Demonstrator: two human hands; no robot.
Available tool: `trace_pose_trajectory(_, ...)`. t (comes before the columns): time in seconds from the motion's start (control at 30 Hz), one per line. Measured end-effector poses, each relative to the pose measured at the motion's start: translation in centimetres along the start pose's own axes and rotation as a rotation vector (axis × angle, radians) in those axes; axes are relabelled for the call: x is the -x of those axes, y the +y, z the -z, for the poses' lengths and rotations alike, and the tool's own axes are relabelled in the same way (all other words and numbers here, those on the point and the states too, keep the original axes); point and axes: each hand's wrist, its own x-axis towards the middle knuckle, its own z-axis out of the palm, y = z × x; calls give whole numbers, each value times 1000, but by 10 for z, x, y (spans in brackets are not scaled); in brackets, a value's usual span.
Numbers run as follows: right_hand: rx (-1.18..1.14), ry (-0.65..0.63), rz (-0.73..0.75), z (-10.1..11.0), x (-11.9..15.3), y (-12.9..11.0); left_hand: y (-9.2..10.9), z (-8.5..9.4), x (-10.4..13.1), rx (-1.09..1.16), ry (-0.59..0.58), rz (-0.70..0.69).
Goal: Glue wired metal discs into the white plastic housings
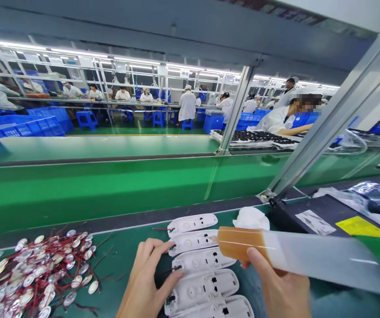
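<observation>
A row of several white plastic shells (193,262) lies on the green bench, each elongated with rounded ends and small black parts. My left hand (146,276) is at their left ends, fingers apart; the index fingertip touches the second shell from the back and the thumb rests by the third. In my right hand (280,287) is a large translucent glue syringe (242,243) with amber contents, held nearly level. Its narrow tip points left, at the right end of the second shell. Whether glue is coming out is too small to tell.
A heap of round metal discs with red wires (40,274) spreads at the left. Behind the syringe sits a white crumpled wad (251,217); a black box (329,221) with labels is at the right. A metal post (335,106) slants above the bench. Co-workers sit beyond.
</observation>
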Motion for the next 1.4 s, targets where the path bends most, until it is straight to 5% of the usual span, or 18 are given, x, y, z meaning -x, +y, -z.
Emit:
trace_pose_trajectory(0.1, 14, 15, -126, -11, 3, -10, 2, -4, -1, 21, -64, 41)
trace_pose_trajectory(0.23, 92, -12, -102, -23, 3, -20, 8, -1, -4, 12, -149, 21)
trace_pose_trajectory(0.57, 231, 22, -33, -21, 6, -19, 14, -2, 10, -38, -157, -32)
trace_pose_trajectory(0.97, 302, -1, 10, -20, 5, -12, 26, -5, -4, -96, -160, -10)
trace_pose_trajectory(1.4, 203, -35, 36, -26, 7, -11, 24, -7, -4, -89, -159, -34)
